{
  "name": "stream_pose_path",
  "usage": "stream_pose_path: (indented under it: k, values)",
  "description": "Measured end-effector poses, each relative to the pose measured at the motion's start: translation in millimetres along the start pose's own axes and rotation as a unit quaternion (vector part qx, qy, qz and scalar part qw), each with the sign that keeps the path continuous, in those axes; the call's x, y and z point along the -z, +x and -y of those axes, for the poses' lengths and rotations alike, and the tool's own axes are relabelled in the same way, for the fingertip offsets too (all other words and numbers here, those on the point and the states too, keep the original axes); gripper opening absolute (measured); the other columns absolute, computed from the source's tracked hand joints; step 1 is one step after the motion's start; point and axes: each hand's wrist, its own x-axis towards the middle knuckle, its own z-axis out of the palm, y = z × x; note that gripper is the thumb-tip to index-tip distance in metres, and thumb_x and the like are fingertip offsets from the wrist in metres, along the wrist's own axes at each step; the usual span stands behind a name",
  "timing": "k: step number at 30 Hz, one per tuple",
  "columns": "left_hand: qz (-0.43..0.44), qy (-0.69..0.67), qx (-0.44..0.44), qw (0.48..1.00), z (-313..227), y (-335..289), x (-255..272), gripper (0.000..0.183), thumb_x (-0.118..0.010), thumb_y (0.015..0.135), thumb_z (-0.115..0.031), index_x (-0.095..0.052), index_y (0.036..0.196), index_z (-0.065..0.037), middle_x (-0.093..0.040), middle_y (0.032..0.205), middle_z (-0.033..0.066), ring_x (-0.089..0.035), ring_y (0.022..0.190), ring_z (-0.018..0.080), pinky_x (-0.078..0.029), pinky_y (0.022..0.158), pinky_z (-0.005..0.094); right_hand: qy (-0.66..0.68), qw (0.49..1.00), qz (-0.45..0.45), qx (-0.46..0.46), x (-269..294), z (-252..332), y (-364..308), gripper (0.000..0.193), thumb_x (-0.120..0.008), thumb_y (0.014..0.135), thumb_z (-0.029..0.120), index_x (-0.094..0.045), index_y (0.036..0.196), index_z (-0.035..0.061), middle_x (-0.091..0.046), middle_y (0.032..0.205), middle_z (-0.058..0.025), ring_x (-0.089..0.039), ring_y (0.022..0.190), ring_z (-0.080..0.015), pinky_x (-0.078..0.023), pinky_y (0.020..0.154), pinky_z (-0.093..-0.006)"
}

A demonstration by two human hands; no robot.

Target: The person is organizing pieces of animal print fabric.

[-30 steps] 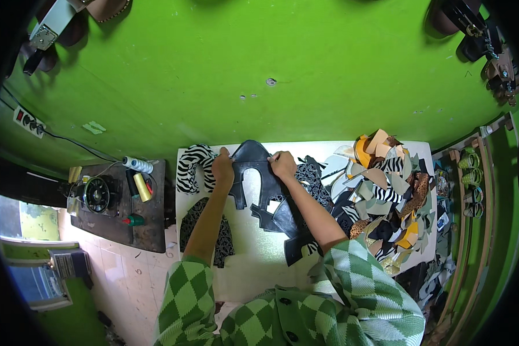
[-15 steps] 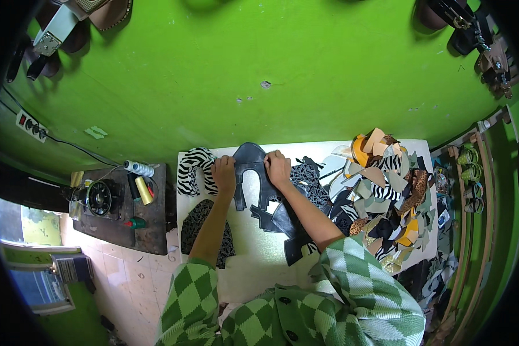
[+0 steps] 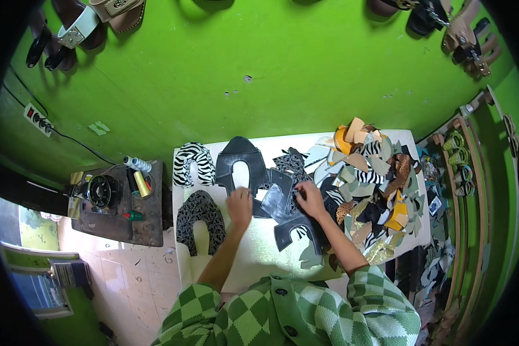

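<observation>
A black U-shaped shoe-upper piece lies flat between a zebra-print U-shaped piece and a heap of black pieces. My left hand, its fingers curled, is just below its lower end; whether anything is under the fingertips is hidden. My right hand has its fingers bent together at the edge of the black pieces, beside a black-and-grey patterned piece. What the right fingers pinch, if anything, is hidden. Another patterned U-shaped piece lies at the left, and a black curved piece nearer me.
A large pile of mixed cut scraps covers the right of the white table. On the left, a dark table carries a sewing machine and thread spools. Sandals hang on the green wall.
Both hands have come off the black U-shaped piece and moved nearer me, the right one also rightward to the black pieces. The U-shaped piece now lies released. My view has shifted slightly.
</observation>
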Motion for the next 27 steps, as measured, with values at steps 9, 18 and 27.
stream_pose_path:
  k: [9, 18, 27]
  values:
    - [0.079, -0.005, 0.039, 0.996, -42.6, -98.8, -22.5, 0.048, -0.063, 0.072, -0.014, -0.048, 0.118, -0.010, -0.049, 0.116, 0.0048, -0.043, 0.109, 0.0244, -0.035, 0.089, 0.0371, -0.241, 0.952, 0.185, -0.040, -11.1, 20.9, -116.5, 0.067, -0.076, 0.062, 0.028, -0.046, 0.120, 0.0140, -0.051, 0.110, -0.0100, -0.044, 0.106, -0.0277, -0.032, 0.088, -0.0437]
    - [0.131, 0.027, -0.133, 0.982, -29.1, -56.5, -6.6, 0.081, -0.074, 0.061, -0.012, -0.034, 0.130, -0.003, -0.043, 0.127, 0.0121, -0.038, 0.115, 0.0309, -0.036, 0.094, 0.0392, -0.209, 0.962, 0.169, 0.050, -0.5, 19.7, -115.0, 0.083, -0.080, 0.055, 0.016, -0.040, 0.128, 0.0148, -0.036, 0.133, -0.0077, -0.037, 0.118, -0.0305, -0.033, 0.093, -0.0470]
    - [0.184, 0.007, -0.091, 0.979, -21.2, -43.1, -13.0, 0.074, -0.077, 0.058, -0.017, -0.044, 0.123, -0.005, -0.051, 0.116, 0.0102, -0.044, 0.107, 0.0298, -0.040, 0.089, 0.0389, -0.338, 0.907, 0.236, 0.088, -3.7, 10.5, -90.0, 0.066, -0.083, 0.049, 0.028, -0.057, 0.108, 0.0162, -0.048, 0.108, -0.0038, -0.041, 0.107, -0.0266, -0.033, 0.089, -0.0440]
